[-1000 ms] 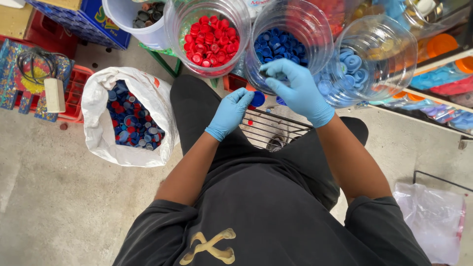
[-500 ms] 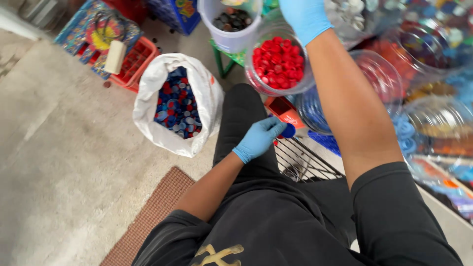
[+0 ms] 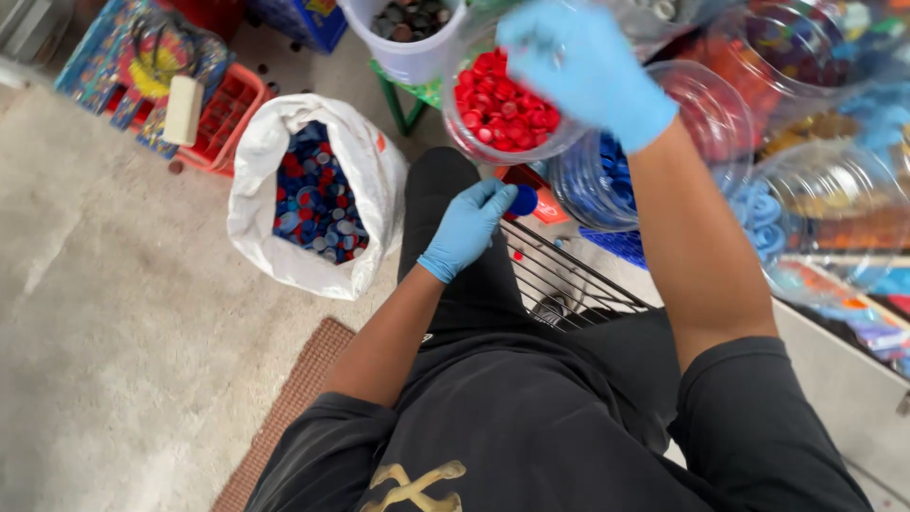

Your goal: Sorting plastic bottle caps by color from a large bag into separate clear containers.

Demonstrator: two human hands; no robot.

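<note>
Sorting is well under way: the jar of red caps (image 3: 502, 109) and the jar of blue caps (image 3: 607, 175) are both holding many caps, while the white sack (image 3: 308, 194) is still lying heaped with mixed ones. The left hand (image 3: 466, 228) is pinching a dark blue cap (image 3: 523, 200) in its fingers above the lap. The right hand (image 3: 583, 66) is hanging over the red jar; whether its fingers are holding anything, cannot tell. Compared with half a second ago, the right hand is sitting lower in view.

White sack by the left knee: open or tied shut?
Open. The white sack has its mouth spread wide, and loose blue and red bottle caps show inside.
</note>
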